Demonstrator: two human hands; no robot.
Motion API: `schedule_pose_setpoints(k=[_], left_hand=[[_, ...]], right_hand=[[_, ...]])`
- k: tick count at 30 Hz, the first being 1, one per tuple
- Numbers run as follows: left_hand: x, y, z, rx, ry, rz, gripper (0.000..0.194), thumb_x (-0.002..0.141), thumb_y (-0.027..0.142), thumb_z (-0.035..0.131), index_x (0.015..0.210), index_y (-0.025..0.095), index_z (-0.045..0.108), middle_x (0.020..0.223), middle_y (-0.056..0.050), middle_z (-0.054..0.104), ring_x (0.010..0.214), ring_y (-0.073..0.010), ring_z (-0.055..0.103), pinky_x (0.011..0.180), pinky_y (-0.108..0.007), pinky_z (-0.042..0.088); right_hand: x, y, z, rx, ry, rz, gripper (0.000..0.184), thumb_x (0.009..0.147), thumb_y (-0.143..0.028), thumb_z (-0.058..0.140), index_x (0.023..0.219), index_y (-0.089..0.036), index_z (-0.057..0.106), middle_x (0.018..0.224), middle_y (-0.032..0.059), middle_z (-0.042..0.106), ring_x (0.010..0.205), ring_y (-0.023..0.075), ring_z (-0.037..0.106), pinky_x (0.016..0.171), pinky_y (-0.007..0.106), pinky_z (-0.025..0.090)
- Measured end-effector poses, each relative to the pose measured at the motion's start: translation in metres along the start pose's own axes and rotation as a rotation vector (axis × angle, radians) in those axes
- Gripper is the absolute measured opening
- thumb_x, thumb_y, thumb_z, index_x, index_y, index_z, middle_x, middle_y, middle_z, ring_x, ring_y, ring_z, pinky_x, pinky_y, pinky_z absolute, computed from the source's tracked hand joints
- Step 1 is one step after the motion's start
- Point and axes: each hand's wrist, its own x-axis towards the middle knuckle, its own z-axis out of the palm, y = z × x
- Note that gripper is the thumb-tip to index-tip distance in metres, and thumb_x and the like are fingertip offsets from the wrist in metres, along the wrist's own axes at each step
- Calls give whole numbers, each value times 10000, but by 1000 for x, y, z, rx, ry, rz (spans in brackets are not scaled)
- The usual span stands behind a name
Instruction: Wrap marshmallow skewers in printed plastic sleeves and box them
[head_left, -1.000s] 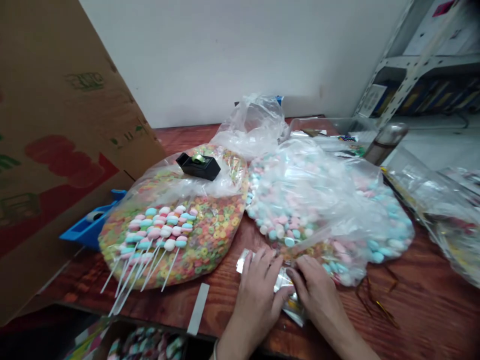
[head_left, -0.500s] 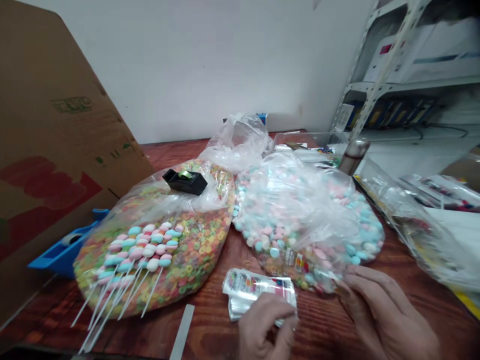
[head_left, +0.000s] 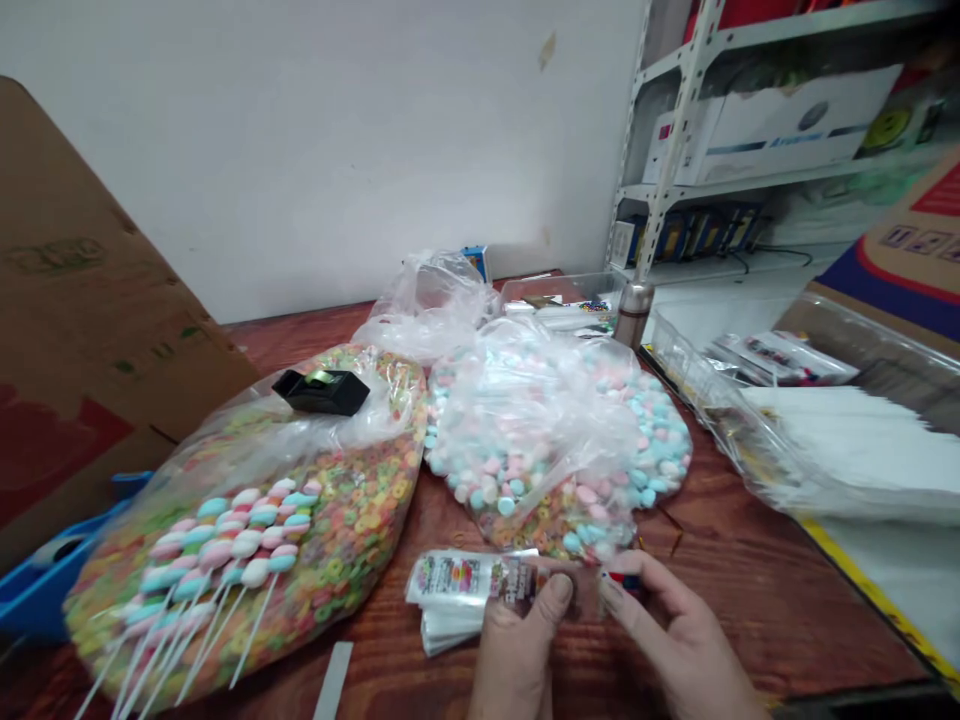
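Bulging clear bag (head_left: 547, 430) of pastel marshmallows (head_left: 506, 470)

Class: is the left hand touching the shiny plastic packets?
Touching: the head view shows the left hand pressing its thumb on the shiny plastic packets.

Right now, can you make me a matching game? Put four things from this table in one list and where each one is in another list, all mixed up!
Things:
1. Black tape dispenser
2. Steel flask
3. Blue plastic tray
4. Printed packet

Places:
A. Standing beside the clear plastic box
B. Held by the left hand and right hand
C. On top of the bag of coloured cereal rings
D. At the far left, beside that bag

Pairs: 1-C, 2-A, 3-D, 4-B
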Motion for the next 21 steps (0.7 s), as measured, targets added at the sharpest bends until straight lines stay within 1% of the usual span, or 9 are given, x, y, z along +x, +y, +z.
schedule_pose_setpoints(k=[2,4,8,10,11,13,15,19,21], left_hand=[[-3,-2,-1,91,64,17,336,568,346,855,787,138,709,792,-86,729,781,-233,665,805,-360,505],[-4,-2,-2,130,127,25,321,552,335,867,720,149,667,684,-36,696,663,-180,637,688,-298,509],[-2,2,-4,29,175,-15,378,546,356,875,649,164,566,500,60,526,442,-66,447,427,-175,335],[0,5,-5,-60,189,-67,434,528,393,880,613,167,520,451,82,453,401,-47,372,400,-169,288],[1,7,-6,-104,193,-89,464,515,409,884,589,169,493,435,88,428,393,-43,353,404,-171,294],[3,10,-7,-181,199,-113,513,486,427,893,556,173,453,422,92,404,389,-38,338,411,-175,311],[4,12,-8,-227,207,-123,529,463,433,900,553,171,449,430,90,410,391,-34,332,408,-171,310],[2,14,-8,-241,203,-103,530,445,406,913,541,169,449,428,84,416,396,-33,325,406,-170,317],[1,14,-9,-221,202,-90,512,457,397,911,549,167,462,428,81,420,403,-37,337,412,-171,323]], right_hand=[[-5,-3,7,-64,39,-13,240,874,-416,605,774,-199,635,735,-7,609,713,148,584,673,214,490],[-10,-6,12,-156,65,-25,296,869,-446,593,713,-195,607,681,-17,557,662,143,536,623,211,459],[-14,-9,16,-344,128,-44,439,913,-496,490,591,-199,525,606,-9,517,610,154,517,563,223,432],[-14,-11,15,-371,158,-86,462,946,-519,392,660,-206,576,631,7,555,644,175,564,583,234,458],[-15,-12,14,-357,175,-109,453,956,-526,359,763,-211,621,687,20,599,696,191,602,615,242,482],[-16,-14,12,-322,223,-159,421,961,-528,349,1033,-228,635,866,49,670,830,216,654,692,257,525],[-19,-17,11,-325,263,-232,405,951,-521,404,1165,-239,601,1032,72,682,936,230,663,773,277,543],[-25,-22,18,-432,235,-483,372,923,-527,479,1115,-265,660,1095,80,667,1027,253,643,865,331,535],[-24,-23,24,-501,213,-554,367,923,-533,477,1080,-276,687,1095,84,661,1043,257,638,869,343,537]])
